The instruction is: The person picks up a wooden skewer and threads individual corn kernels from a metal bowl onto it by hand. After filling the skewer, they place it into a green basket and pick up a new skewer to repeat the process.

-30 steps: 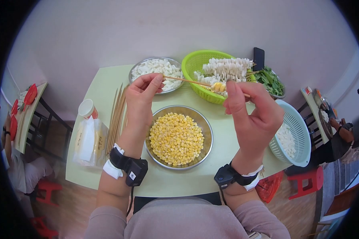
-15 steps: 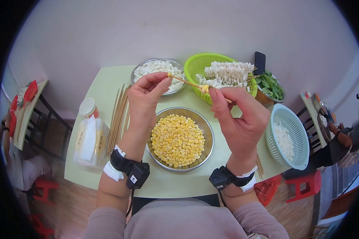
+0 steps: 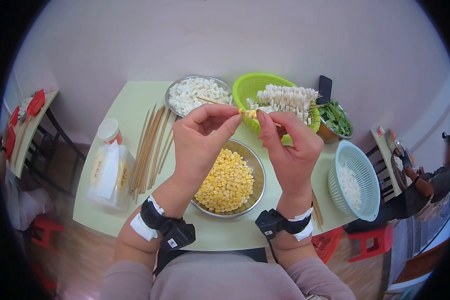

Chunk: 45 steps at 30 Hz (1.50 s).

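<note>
My left hand (image 3: 201, 137) is closed, thumb and forefinger pinching a yellow corn kernel (image 3: 241, 111) on a thin wooden skewer (image 3: 213, 102). The skewer's pointed end sticks out to the left past my fingers. Several kernels sit threaded beside the fingertips of my right hand (image 3: 296, 145), which grips the skewer farther along, its fingers covering part of it. Both hands are raised above the table, fingertips nearly meeting. Below them stands a metal bowl (image 3: 261, 186) heaped with loose corn kernels (image 3: 225, 182), partly hidden behind my left wrist.
Bare skewers (image 3: 147, 150) lie left, near a tissue pack (image 3: 110, 175) and paper cup (image 3: 109, 131). Behind are a bowl of white pieces (image 3: 197, 94), a green basket (image 3: 242, 90) with loaded skewers, a phone (image 3: 324, 89) and leafy greens (image 3: 336, 119). A pale blue basket (image 3: 367, 175) stands right.
My left hand has slid its kernel along the skewer toward the right hand, so the tip now pokes out beyond my left fingers. The two hands have come closer together.
</note>
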Each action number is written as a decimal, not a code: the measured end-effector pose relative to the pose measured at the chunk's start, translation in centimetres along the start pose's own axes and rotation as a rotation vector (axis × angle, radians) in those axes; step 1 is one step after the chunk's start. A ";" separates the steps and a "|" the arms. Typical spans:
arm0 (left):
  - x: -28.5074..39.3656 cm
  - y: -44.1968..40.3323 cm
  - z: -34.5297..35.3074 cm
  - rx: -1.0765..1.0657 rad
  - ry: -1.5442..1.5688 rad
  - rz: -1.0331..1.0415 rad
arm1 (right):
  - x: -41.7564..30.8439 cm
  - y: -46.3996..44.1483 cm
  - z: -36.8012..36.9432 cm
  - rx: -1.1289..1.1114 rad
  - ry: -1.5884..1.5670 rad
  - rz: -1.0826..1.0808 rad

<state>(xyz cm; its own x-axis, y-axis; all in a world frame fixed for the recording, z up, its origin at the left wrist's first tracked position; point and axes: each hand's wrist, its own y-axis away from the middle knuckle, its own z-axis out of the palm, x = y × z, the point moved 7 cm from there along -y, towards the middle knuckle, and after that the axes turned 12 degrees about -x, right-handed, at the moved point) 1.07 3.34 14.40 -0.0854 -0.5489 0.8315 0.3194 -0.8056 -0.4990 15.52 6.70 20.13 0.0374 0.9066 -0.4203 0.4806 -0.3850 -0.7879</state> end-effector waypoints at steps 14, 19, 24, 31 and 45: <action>0.1 -0.2 0.3 -0.052 -0.089 0.047 | 0.6 0.5 -0.1 0.082 0.036 0.053; -0.9 -1.6 -1.0 -0.219 -0.399 -0.051 | 2.0 0.4 -2.4 0.178 -0.002 0.093; -5.9 -1.4 -1.0 -0.477 -0.993 -0.065 | 3.0 0.9 -4.9 0.285 -0.063 0.202; -13.7 0.7 -0.3 -0.731 -1.170 -0.115 | 3.5 0.9 -6.3 0.287 -0.164 0.214; -14.5 0.3 -1.0 -0.705 -1.078 -0.289 | 4.0 0.9 -6.7 0.256 -0.237 0.201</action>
<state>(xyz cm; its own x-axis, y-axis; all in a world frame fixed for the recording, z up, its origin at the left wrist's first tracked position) 1.49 10.83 1.97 0.8269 -0.1515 0.5415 -0.1682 -0.9856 -0.0189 21.98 11.13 20.78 -0.1094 0.7554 -0.6461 0.2497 -0.6082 -0.7535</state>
